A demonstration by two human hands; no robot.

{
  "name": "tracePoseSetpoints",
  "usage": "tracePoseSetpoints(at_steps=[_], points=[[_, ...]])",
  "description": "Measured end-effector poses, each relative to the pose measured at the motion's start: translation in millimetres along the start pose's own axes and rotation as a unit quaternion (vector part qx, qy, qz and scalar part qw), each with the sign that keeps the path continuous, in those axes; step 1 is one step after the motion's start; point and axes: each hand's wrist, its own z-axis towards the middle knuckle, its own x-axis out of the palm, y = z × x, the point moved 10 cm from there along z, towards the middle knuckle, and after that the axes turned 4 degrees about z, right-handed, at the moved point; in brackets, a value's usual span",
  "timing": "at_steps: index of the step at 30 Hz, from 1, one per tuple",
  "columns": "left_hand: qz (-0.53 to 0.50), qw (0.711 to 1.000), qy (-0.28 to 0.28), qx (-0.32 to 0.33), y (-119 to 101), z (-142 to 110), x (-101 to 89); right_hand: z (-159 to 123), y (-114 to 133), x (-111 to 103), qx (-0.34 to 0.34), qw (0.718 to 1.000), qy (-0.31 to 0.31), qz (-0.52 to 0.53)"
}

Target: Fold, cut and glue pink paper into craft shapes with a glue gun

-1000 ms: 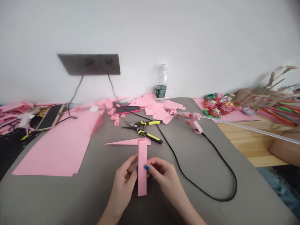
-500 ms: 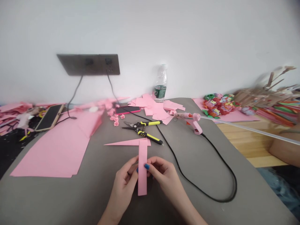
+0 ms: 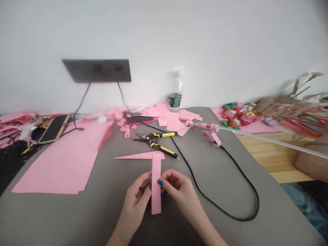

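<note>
Between my hands stands a long narrow pink paper strip (image 3: pixel 156 186), held lengthwise away from me. My left hand (image 3: pixel 137 196) pinches its left edge, and my right hand (image 3: pixel 179 189) grips the right edge with the thumb on the front face. The fingers behind the strip are partly hidden. Just beyond its top end lies a thin pointed pink paper piece (image 3: pixel 138 156), flat on the grey table (image 3: pixel 115 212). Past that rest scissors with black and yellow handles (image 3: pixel 156 140).
A pink glue gun (image 3: pixel 211 131) lies at right, its black cable (image 3: pixel 239 218) looping over the table. Pink sheets (image 3: pixel 58 164) spread at left near a phone (image 3: pixel 55 128). A bottle (image 3: pixel 175 94) stands behind paper pieces (image 3: pixel 164 115). A person's arm (image 3: pixel 311 160) shows at far right.
The pink strip has shifted very slightly to the right and toward me. Both hands keep nearly the same hold, and nothing else has visibly moved.
</note>
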Motion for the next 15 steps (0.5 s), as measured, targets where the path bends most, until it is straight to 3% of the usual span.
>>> tracePoseSetpoints(at_steps=[15], points=[[-0.002, 1.000, -0.012, 0.014, -1.1, -0.6, -2.4, -1.1, 3.0, 1.8, 0.004, 1.000, 0.005, -0.014]])
